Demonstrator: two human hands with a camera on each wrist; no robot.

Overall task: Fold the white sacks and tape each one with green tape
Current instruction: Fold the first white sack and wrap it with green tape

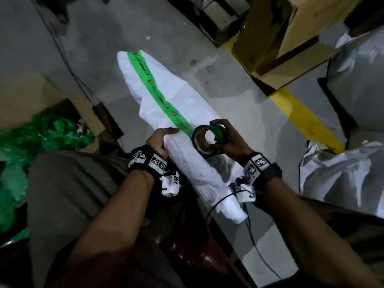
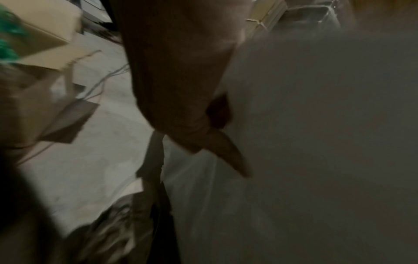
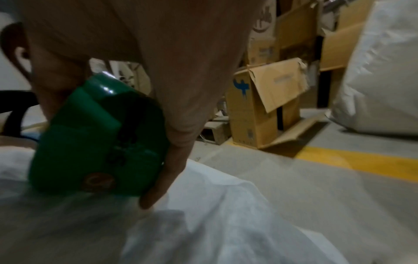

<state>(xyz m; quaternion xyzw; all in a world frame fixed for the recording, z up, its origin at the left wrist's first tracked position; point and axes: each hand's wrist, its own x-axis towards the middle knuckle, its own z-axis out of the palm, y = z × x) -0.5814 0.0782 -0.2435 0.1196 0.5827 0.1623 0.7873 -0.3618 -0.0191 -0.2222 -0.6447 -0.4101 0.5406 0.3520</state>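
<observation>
The sack (image 1: 178, 113) is the biggest thing in play: folded into a long white bundle, it lies on the floor with its near end across the person's lap. It looks like thin woven cloth, light and limp, apt to spring open unless pinned, so the place to hold it is on top beside the seam being taped. The left hand (image 1: 161, 140) does this, its fingers (image 1: 170, 130) laid over the bundle and thumb curled under the edge, gripping it.

A strip of green tape (image 1: 158, 92) runs along the sack from the far end to the roll (image 1: 208, 140), which the right hand (image 1: 230, 140) holds with fingers curled around the rim. The roll looks stiff and light; the strip is sticky and wrinkles easily.

Containers: a cardboard box (image 1: 291, 36) stands open beyond the yellow line (image 1: 305, 119), its contents unseen. At left, another box (image 1: 27, 96) sits by crumpled green scraps (image 1: 39, 136).
</observation>
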